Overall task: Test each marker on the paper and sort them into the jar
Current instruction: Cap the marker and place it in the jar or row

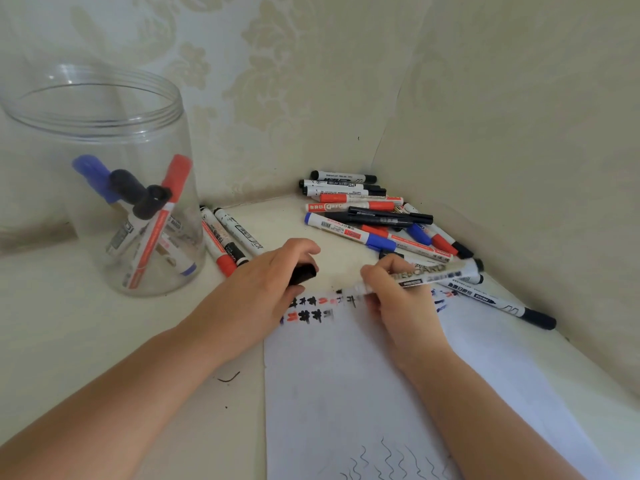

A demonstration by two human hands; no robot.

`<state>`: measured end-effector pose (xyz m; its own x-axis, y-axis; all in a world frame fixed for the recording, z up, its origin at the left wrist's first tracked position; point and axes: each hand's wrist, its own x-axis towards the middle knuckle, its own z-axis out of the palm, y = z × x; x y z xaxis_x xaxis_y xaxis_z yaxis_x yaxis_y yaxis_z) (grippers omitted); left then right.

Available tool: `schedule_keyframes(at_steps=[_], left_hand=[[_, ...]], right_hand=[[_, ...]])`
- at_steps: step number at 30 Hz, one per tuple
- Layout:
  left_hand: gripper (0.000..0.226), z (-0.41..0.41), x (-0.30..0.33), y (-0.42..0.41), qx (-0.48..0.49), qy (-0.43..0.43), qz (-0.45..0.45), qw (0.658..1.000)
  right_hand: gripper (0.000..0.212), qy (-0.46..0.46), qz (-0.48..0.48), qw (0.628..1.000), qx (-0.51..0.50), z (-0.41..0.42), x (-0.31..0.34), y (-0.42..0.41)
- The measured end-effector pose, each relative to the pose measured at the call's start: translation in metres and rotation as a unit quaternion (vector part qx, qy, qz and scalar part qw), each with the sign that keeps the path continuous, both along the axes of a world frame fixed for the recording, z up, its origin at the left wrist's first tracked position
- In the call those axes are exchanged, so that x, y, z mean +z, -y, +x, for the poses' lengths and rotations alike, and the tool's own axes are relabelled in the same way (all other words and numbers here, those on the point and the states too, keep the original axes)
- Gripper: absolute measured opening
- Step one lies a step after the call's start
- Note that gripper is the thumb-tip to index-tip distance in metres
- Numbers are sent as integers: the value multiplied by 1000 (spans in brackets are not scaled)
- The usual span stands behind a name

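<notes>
Head view is showing us working at the top edge of the paper (363, 393): our right hand (398, 299) is gripping an uncapped whiteboard marker (426, 276) with its tip at the row of test marks, and our left hand (273, 282) is curling round the black cap (303, 274). We are risking a smear, since our right palm is resting just beside fresh ink. At one o'clock the marker pile (374, 216) is crowding the wall corner, so a wide stroke could be knocking markers about. Toward ten o'clock the clear jar (104, 188), already holding several markers, is standing well apart, with two loose markers (228, 240) lying across that path.
</notes>
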<state>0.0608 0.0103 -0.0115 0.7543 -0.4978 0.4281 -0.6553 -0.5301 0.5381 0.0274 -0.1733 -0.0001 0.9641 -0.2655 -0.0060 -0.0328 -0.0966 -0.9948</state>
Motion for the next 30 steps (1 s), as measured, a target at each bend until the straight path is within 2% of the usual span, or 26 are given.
schedule_keyframes(at_steps=[3, 7, 10, 13, 17, 19, 22, 25, 30], left_hand=[[34, -2, 4, -1, 27, 14, -8, 1000], [24, -1, 12, -1, -8, 26, -24, 999], [29, -2, 13, -2, -2, 21, -29, 999], [34, -1, 11, -2, 12, 16, -20, 1000], [26, 0, 11, -2, 13, 28, 3, 1000], [21, 0, 12, -2, 5, 31, 8, 999], [19, 0, 11, -1, -3, 32, 9, 999], [21, 0, 10, -1, 3, 32, 13, 999], [23, 0, 9, -2, 8, 30, 15, 999]], right_hand=[[27, 8, 93, 996, -3, -2, 3, 3], [33, 25, 107, 993, 33, -4, 7, 1], [28, 32, 110, 990, 81, -4, 9, 0], [24, 29, 75, 993, 84, -3, 9, 2], [16, 14, 47, 993, 104, -2, 9, 7], [20, 2, -4, 994, 107, -4, 7, 6], [26, -6, -102, 993, 55, -4, 4, 0], [34, -5, -121, 992, 29, -2, 3, -2], [22, -10, -118, 992, 35, 0, 1, 2]])
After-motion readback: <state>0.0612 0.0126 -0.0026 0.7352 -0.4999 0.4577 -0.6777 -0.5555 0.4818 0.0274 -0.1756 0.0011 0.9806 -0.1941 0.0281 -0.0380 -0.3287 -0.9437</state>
